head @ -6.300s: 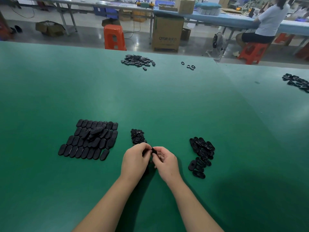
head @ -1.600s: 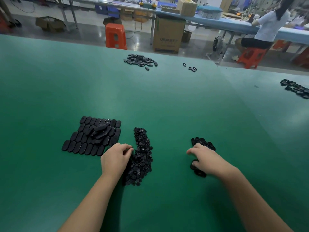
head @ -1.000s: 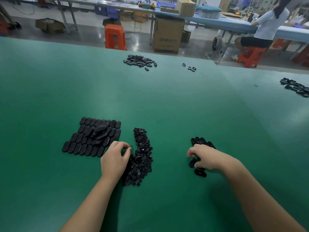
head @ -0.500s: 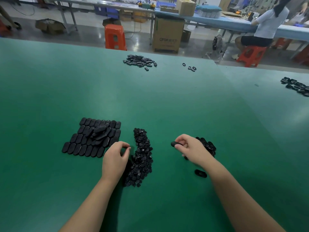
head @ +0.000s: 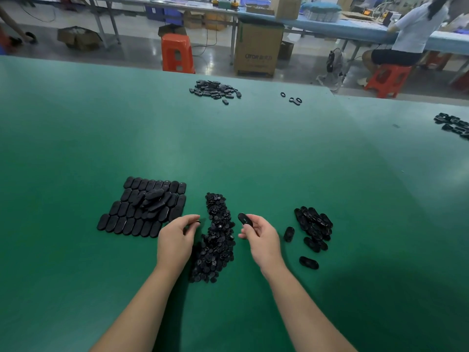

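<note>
The brown cardboard box (head: 258, 44) on the floor reads "OTOR"; the characters after it are blurred.

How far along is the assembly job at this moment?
Done: a block of oval pieces lies in rows at left, a few stacked on top. In hand: the right hand pinches one oval shell, the left hand pinches a small part beside the heap of small parts. Left: that heap and the pile of shells at right wait; likely a good share remains.
</note>
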The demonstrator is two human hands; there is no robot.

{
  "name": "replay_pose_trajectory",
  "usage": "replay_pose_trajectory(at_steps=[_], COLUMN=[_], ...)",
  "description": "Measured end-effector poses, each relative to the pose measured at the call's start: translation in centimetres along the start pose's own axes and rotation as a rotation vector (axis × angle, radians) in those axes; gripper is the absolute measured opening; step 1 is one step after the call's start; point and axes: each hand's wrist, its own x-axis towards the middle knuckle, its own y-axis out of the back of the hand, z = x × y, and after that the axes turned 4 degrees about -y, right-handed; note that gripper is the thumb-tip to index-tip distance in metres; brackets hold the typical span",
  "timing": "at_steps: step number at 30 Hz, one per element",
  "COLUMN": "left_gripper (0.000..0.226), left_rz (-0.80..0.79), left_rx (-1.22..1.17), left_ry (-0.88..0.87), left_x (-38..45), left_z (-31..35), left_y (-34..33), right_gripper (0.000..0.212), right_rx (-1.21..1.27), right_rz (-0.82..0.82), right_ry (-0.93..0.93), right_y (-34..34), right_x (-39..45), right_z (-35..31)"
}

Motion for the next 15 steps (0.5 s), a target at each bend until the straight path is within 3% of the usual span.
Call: replay_pose_trajectory(at_steps=[5,15], left_gripper=[0.013,0.022], left_rz=[0.0,-0.014], left_rx=[-0.085,-0.343], left_ry=[0.042,0.145], left_x=[0.0,0.7], left_z=[0.0,1.3], left_y=[0.1,0.0], right_gripper=[0.022,0.027], right_rx=[-0.03,-0.006], right_rz=[0.0,-0.035], right_ry=[0.081,0.131], right_y=[0.0,-0.4], right_x=[-0.7,-0.6], right_z=[1.0,1.4])
